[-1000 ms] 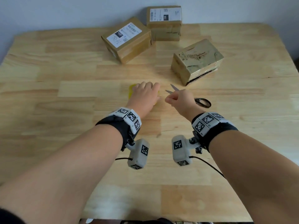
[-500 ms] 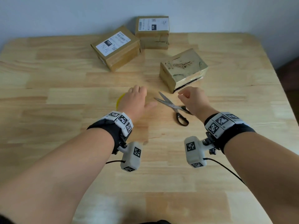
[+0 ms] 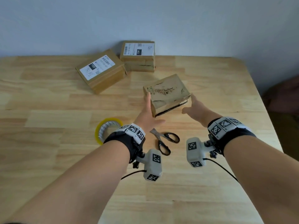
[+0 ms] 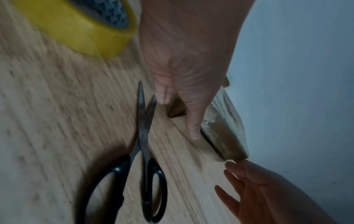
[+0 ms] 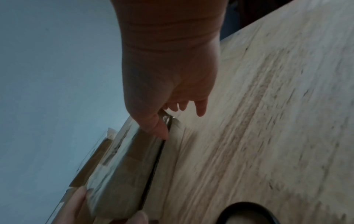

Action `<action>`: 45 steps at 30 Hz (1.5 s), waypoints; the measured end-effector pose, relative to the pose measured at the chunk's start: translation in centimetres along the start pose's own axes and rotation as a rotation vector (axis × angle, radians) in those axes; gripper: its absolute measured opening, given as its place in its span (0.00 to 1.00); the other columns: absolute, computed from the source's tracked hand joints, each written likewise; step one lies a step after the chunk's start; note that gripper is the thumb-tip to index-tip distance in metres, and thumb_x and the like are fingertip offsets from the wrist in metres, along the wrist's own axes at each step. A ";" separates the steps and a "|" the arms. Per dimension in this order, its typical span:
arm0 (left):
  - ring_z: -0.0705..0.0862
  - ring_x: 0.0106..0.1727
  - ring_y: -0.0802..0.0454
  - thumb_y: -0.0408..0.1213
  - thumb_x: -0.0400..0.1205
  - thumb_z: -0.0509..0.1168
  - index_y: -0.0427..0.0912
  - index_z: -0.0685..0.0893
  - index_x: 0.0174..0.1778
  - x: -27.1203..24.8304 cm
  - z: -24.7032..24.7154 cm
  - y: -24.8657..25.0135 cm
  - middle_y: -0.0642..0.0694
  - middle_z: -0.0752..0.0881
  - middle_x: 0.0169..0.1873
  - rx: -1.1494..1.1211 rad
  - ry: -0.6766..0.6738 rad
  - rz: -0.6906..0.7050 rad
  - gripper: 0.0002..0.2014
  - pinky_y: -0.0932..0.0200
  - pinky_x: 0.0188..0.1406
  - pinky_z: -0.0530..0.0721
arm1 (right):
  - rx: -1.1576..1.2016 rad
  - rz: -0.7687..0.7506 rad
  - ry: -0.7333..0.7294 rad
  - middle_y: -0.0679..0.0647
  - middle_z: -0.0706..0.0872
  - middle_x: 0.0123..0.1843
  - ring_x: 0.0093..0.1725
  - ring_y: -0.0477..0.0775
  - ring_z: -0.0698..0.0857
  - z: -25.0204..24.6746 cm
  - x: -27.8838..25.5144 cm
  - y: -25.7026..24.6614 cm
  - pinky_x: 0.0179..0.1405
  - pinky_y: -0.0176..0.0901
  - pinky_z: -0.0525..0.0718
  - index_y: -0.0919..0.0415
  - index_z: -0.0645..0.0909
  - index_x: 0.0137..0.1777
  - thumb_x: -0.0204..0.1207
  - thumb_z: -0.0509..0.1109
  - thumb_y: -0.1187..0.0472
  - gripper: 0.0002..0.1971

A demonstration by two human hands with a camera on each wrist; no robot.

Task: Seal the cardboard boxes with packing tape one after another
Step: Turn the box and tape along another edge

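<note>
A glossy, tape-wrapped cardboard box (image 3: 166, 92) lies at mid-table, with a dark gap along its lower seam. My left hand (image 3: 148, 109) lies with straight fingers against the box's left side. My right hand (image 3: 193, 105) is at the box's right end, fingers spread. In the right wrist view its thumb touches the edge of the box (image 5: 122, 166). A yellow tape roll (image 3: 108, 130) lies flat beside my left wrist. In the left wrist view the tape roll (image 4: 76, 25) lies behind my left hand (image 4: 184, 75), which reaches the box (image 4: 224, 133).
Black-handled scissors (image 3: 165, 139) lie partly open between my wrists, also visible as scissors (image 4: 145, 151) in the left wrist view. Two labelled cardboard boxes (image 3: 101, 70) (image 3: 137, 55) sit at the back by the wall. The wooden table's right edge (image 3: 265, 101) is near my right arm.
Both hands have left the tape roll and scissors and reached forward to the glossy box, one at each side. The scissors now lie on the table.
</note>
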State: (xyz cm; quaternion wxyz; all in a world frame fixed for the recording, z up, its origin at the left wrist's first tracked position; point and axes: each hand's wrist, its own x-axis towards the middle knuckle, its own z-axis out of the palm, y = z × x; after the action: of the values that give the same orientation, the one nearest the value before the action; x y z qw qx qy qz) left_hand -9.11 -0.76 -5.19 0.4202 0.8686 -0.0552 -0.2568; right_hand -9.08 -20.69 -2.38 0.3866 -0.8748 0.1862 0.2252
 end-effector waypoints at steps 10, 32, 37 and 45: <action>0.73 0.72 0.52 0.52 0.75 0.74 0.56 0.46 0.83 0.2 -3.3 0.7 0.52 0.66 0.78 -0.220 0.092 -0.011 0.49 0.55 0.72 0.72 | 0.495 -0.214 0.095 0.55 0.80 0.62 0.59 0.47 0.80 0.1 -0.8 -0.1 0.54 0.39 0.80 0.54 0.65 0.64 0.78 0.72 0.58 0.20; 0.81 0.60 0.46 0.57 0.78 0.67 0.38 0.60 0.78 3.6 -4.6 3.0 0.43 0.80 0.63 0.178 0.075 -0.038 0.40 0.56 0.53 0.79 | 0.019 0.038 0.205 0.55 0.81 0.51 0.45 0.61 0.87 0.0 1.6 -2.4 0.47 0.58 0.87 0.61 0.70 0.60 0.78 0.65 0.38 0.26; 0.82 0.44 0.46 0.54 0.83 0.62 0.37 0.62 0.76 3.7 -4.4 4.1 0.41 0.84 0.49 0.394 0.126 0.012 0.32 0.57 0.37 0.78 | -0.094 0.040 0.260 0.58 0.81 0.49 0.44 0.61 0.85 0.5 2.0 -2.9 0.39 0.54 0.85 0.65 0.69 0.63 0.80 0.61 0.38 0.29; 0.74 0.73 0.47 0.53 0.84 0.58 0.45 0.59 0.82 2.9 -6.9 2.9 0.44 0.71 0.76 0.229 0.086 0.088 0.32 0.56 0.66 0.72 | -0.024 -0.010 0.286 0.54 0.82 0.39 0.36 0.56 0.85 3.0 0.3 -2.2 0.33 0.53 0.87 0.61 0.61 0.72 0.82 0.53 0.37 0.30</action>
State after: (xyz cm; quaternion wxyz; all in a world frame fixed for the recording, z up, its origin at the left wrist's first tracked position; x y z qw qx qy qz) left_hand -2.89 1.31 -0.55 0.3312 0.9178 -0.1043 -0.1927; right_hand -8.46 -17.09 -3.03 0.3469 -0.9033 0.2323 0.0985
